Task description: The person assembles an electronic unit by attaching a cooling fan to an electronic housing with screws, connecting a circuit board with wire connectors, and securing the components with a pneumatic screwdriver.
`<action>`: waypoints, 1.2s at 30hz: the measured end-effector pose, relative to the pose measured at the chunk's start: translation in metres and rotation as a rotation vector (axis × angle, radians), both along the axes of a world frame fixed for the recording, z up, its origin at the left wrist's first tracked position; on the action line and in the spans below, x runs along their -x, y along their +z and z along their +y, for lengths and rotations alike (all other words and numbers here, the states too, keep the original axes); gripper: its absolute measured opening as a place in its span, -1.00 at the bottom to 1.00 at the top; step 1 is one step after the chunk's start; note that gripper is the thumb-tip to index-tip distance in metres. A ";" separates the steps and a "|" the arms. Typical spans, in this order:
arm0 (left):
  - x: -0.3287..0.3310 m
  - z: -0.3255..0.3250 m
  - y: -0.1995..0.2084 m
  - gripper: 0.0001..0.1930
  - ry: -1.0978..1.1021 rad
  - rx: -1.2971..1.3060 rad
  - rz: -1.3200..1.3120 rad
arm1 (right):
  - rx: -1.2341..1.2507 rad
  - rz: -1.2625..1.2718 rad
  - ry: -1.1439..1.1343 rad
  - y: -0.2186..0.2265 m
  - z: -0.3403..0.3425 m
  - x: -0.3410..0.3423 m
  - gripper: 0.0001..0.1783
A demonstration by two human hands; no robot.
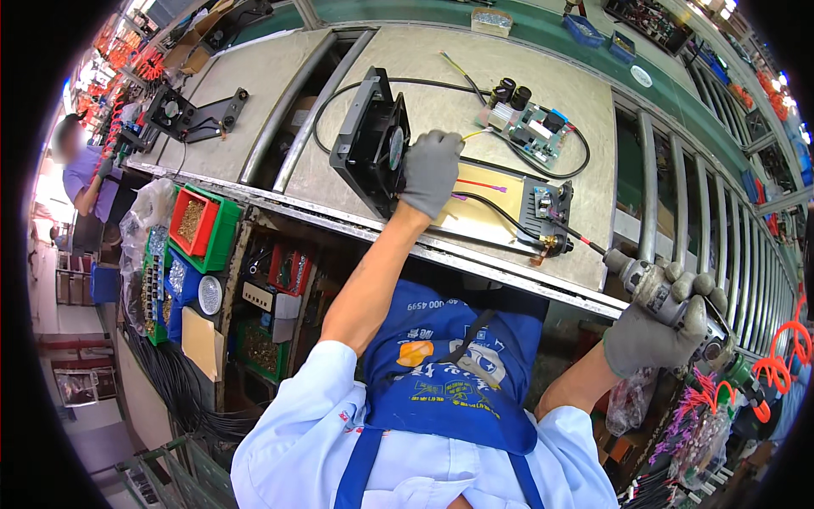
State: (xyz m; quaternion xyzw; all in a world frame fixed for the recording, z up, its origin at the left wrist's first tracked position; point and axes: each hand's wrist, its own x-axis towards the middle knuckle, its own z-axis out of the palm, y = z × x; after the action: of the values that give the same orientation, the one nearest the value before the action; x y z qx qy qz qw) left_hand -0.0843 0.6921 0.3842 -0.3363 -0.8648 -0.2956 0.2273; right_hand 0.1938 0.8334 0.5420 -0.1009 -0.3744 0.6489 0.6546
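Observation:
My left hand (432, 172), in a grey glove, is closed over the metal chassis, right beside the black fan (393, 144) in its upright end panel (358, 140). What its fingers hold is hidden; a thin yellow wire (476, 133) emerges near the fingertips. Gripped in my gloved right hand (657, 332) is a pneumatic screwdriver (653, 288). Its long bit points left at the small black end panel (553, 208), which carries a little circuit board and black terminals; whether it touches a screw I cannot tell. Red and black leads cross the yellowish base plate (487, 193).
A circuit board with black capacitors (530, 127) lies behind the chassis, with a black cable (407, 81) looping round. Another fan chassis (191, 117) stands at left, near a co-worker (89, 174). Screw bins (197, 222) hang below the bench edge. Metal rollers (678, 187) lie right.

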 end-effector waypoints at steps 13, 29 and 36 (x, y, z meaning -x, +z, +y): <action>-0.036 -0.008 -0.021 -0.82 0.146 -0.043 -0.178 | -0.102 -0.023 0.217 -0.005 0.001 0.076 -0.63; -0.032 -0.002 -0.032 -0.86 0.183 -0.094 -0.192 | 0.015 -0.163 0.273 -0.043 -0.020 0.211 -0.67; -0.030 -0.003 -0.033 -0.88 0.188 -0.094 -0.225 | -0.009 -0.139 0.316 -0.040 -0.020 0.215 -0.70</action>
State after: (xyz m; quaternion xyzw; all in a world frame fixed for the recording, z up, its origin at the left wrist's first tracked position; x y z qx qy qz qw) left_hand -0.0540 0.6890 0.3511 -0.2078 -0.8977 -0.3489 0.1709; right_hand -0.0213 0.8131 0.5020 -0.0826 -0.4328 0.7336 0.5174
